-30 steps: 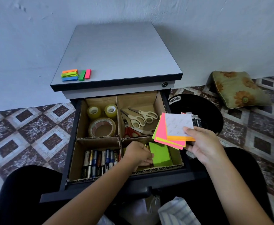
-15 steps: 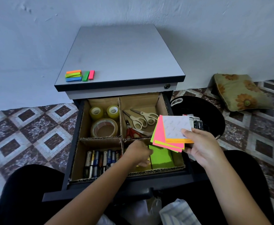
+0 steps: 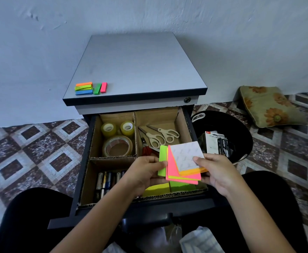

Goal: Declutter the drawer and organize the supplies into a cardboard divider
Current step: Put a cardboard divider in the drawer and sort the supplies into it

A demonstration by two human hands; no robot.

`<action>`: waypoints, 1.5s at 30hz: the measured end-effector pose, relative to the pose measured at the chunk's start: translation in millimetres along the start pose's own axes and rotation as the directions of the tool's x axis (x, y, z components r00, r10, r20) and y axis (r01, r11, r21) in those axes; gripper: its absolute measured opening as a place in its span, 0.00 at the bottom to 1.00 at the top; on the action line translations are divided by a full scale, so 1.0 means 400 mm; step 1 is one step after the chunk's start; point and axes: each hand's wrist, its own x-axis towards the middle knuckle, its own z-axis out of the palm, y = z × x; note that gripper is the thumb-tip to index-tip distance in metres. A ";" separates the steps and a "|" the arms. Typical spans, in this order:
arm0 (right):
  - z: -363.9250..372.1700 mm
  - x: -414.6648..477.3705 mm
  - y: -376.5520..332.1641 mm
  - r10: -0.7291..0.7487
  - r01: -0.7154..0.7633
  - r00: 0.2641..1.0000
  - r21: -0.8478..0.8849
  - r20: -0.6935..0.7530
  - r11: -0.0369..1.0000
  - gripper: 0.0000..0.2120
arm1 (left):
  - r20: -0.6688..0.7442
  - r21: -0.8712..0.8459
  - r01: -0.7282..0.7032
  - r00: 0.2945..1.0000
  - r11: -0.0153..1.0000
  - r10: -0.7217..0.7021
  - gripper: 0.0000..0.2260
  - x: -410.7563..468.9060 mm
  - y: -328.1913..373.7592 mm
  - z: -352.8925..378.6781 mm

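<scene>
The open drawer holds a cardboard divider (image 3: 135,136) with several compartments. My right hand (image 3: 217,170) grips a fanned stack of pink, orange and yellow sticky note pads (image 3: 182,165) above the front right compartment. My left hand (image 3: 145,172) holds a green pad (image 3: 162,161) at the stack's left side. More green and yellow pads (image 3: 167,188) lie in that compartment below. Tape rolls (image 3: 117,141) fill the back left section, scissors (image 3: 158,136) the back right, batteries (image 3: 106,181) the front left.
Coloured sticky flags (image 3: 91,88) lie on the grey cabinet top (image 3: 136,66). A black bin (image 3: 228,136) with stapler packaging stands right of the drawer. A floral cushion (image 3: 270,106) lies on the patterned floor by the wall. My dark-clad knees flank the drawer.
My left hand rose out of the front right compartment with a green pad and came up to the stack. My right hand lowered the stack a little toward me.
</scene>
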 end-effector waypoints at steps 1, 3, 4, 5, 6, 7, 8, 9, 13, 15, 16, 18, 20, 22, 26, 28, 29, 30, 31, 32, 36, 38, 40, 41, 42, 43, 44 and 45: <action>-0.002 -0.002 0.000 0.002 -0.002 1.000 -0.011 -0.004 1.000 0.06 | -0.030 0.012 -0.009 1.000 1.000 0.010 0.04 0.001 -0.005 0.000; -0.010 -0.005 -0.002 -0.013 0.013 0.999 -0.006 -0.031 1.000 0.06 | -0.071 0.028 -0.020 0.997 0.999 0.022 0.04 0.002 -0.013 0.000; -0.016 -0.007 -0.004 -0.029 0.030 0.998 0.014 -0.058 0.999 0.06 | -0.082 0.030 -0.021 0.996 0.999 0.023 0.04 0.003 -0.017 -0.001; -0.023 -0.007 -0.008 -0.045 0.049 0.995 0.041 -0.091 0.998 0.06 | -0.088 0.030 -0.013 0.996 0.999 0.015 0.05 0.004 -0.019 -0.003; -0.030 -0.008 -0.012 -0.057 0.066 0.991 0.072 -0.124 0.995 0.06 | -0.091 0.039 0.005 0.996 0.999 -0.002 0.07 0.006 -0.023 -0.006; -0.037 -0.008 -0.017 -0.065 0.081 0.986 0.102 -0.151 0.992 0.07 | -0.090 0.067 0.032 0.996 0.997 -0.026 0.08 0.008 -0.027 -0.007; -0.045 -0.008 -0.021 -0.069 0.092 0.983 0.130 -0.173 0.987 0.07 | -0.088 0.117 0.066 0.995 0.991 -0.056 0.08 0.010 -0.033 -0.007; -0.051 -0.008 -0.023 -0.072 0.103 0.979 0.153 -0.192 0.983 0.08 | -0.089 0.174 0.098 0.993 0.980 -0.084 0.08 0.013 -0.039 -0.006; -0.062 -0.007 -0.027 -0.082 0.125 0.971 0.190 -0.223 0.974 0.07 | -0.142 0.291 0.146 0.984 0.945 -0.108 0.08 0.038 -0.048 0.014; -0.062 -0.006 -0.025 -0.077 0.122 0.972 0.196 -0.222 0.973 0.07 | -0.175 0.300 0.155 0.979 0.941 -0.106 0.08 0.050 -0.048 0.029; -0.062 -0.005 -0.023 -0.075 0.120 0.973 0.198 -0.219 0.973 0.07 | -0.194 0.311 0.159 0.976 0.937 -0.101 0.08 0.056 -0.050 0.035; -0.060 -0.004 -0.018 -0.070 0.114 0.975 0.203 -0.212 0.973 0.07 | -0.231 0.349 0.152 0.970 0.925 -0.072 0.09 0.070 -0.062 0.041; -0.059 -0.003 -0.015 -0.065 0.109 0.977 0.210 -0.205 0.972 0.06 | -0.236 0.388 0.142 0.970 0.911 -0.051 0.09 0.081 -0.074 0.040; -0.060 -0.002 -0.012 -0.061 0.105 0.977 0.210 -0.204 0.972 0.06 | -0.222 0.407 0.142 0.973 0.902 -0.053 0.09 0.087 -0.081 0.039; -0.063 -0.007 -0.009 -0.058 0.099 0.980 0.217 -0.190 0.971 0.06 | -0.219 0.453 0.187 0.971 0.872 -0.094 0.07 0.097 -0.080 0.048; -0.058 -0.010 -0.008 -0.057 0.095 0.984 0.228 -0.170 0.969 0.06 | -0.226 0.469 0.202 0.968 0.860 -0.104 0.13 0.101 -0.076 0.053; -0.055 -0.012 -0.007 -0.057 0.093 0.986 0.232 -0.155 0.968 0.06 | -0.218 0.474 0.199 0.970 0.858 -0.104 0.13 0.101 -0.074 0.052; -0.051 -0.013 -0.005 -0.059 0.091 0.988 0.231 -0.140 0.969 0.06 | -0.202 0.460 0.193 0.973 0.867 -0.109 0.13 0.093 -0.065 0.053; -0.046 -0.015 -0.003 -0.062 0.089 0.990 0.223 -0.126 0.971 0.05 | -0.172 0.415 0.176 0.979 0.893 -0.113 0.14 0.086 -0.057 0.053; -0.041 -0.016 0.000 -0.064 0.089 0.991 0.212 -0.119 0.973 0.05 | -0.138 0.335 0.148 0.985 0.931 -0.107 0.15 0.077 -0.048 0.051; -0.006 -0.010 0.015 -0.070 0.090 0.992 0.193 -0.108 0.977 0.07 | 0.013 -0.044 0.030 0.999 0.999 -0.029 0.17 0.042 -0.020 0.018; 0.019 -0.009 0.020 -0.059 0.072 0.995 0.161 -0.082 0.984 0.04 | 0.034 -0.040 -0.018 0.999 0.999 0.020 0.11 0.018 -0.010 0.003; 0.039 -0.008 0.020 -0.057 0.064 0.996 0.117 -0.065 0.991 0.06 | 0.007 0.025 -0.066 0.998 0.998 0.066 0.07 0.000 -0.004 -0.021; 0.045 -0.009 0.018 -0.056 0.061 0.997 0.081 -0.061 0.995 0.08 | -0.019 0.042 -0.088 0.996 0.995 0.089 0.06 -0.007 -0.001 -0.035; 0.047 -0.008 0.017 -0.059 0.060 0.997 0.024 -0.054 0.998 0.09 | -0.053 0.053 -0.111 0.992 0.992 0.114 0.06 -0.013 0.001 -0.052; 0.047 -0.006 0.016 -0.069 0.067 0.997 -0.059 -0.039 0.996 0.10 | -0.095 0.056 -0.134 0.986 0.989 0.139 0.06 -0.019 0.005 -0.068; 0.045 -0.003 0.015 -0.083 0.080 0.996 -0.156 -0.012 0.984 0.10 | -0.144 0.064 -0.160 0.975 0.985 0.168 0.05 -0.026 0.010 -0.085; 0.043 0.001 0.016 -0.092 0.094 0.996 -0.248 0.020 0.964 0.10 | -0.193 0.076 -0.184 0.962 0.980 0.196 0.05 -0.032 0.016 -0.102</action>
